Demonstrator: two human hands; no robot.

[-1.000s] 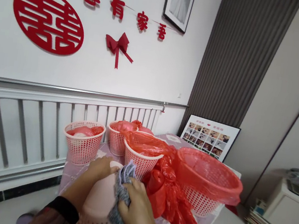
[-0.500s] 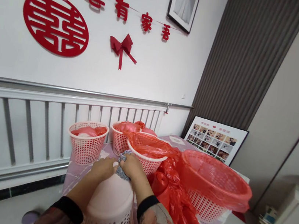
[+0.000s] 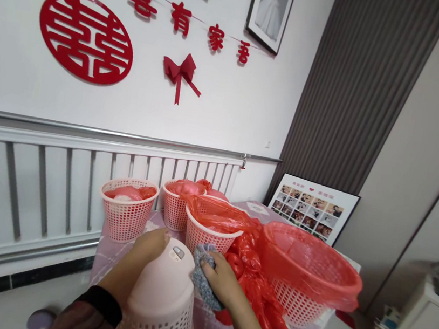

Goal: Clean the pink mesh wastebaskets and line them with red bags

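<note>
A pale pink perforated plastic basket [image 3: 159, 287] is turned bottom up in front of me, a small label on its base. My left hand [image 3: 153, 243] grips the far left edge of that base, its fingertips hidden behind it. In my right hand [image 3: 222, 279] is a grey-blue cloth [image 3: 205, 279], bunched under the fingers and lying against the basket's right side. Just beyond the cloth stands an upright pink basket [image 3: 211, 238] lined with a red plastic bag.
Two more bag-lined baskets, one at left [image 3: 125, 219] and one behind [image 3: 175, 211], stand near the radiator [image 3: 74, 182]. At right sit a large red-lined basket [image 3: 302, 301] and crumpled red plastic bags [image 3: 264, 312]. A photo board [image 3: 311, 207] leans behind the table.
My right hand has moved the cloth from the basket's base to its right side, uncovering the label. My left hand stays on the base's left edge.
</note>
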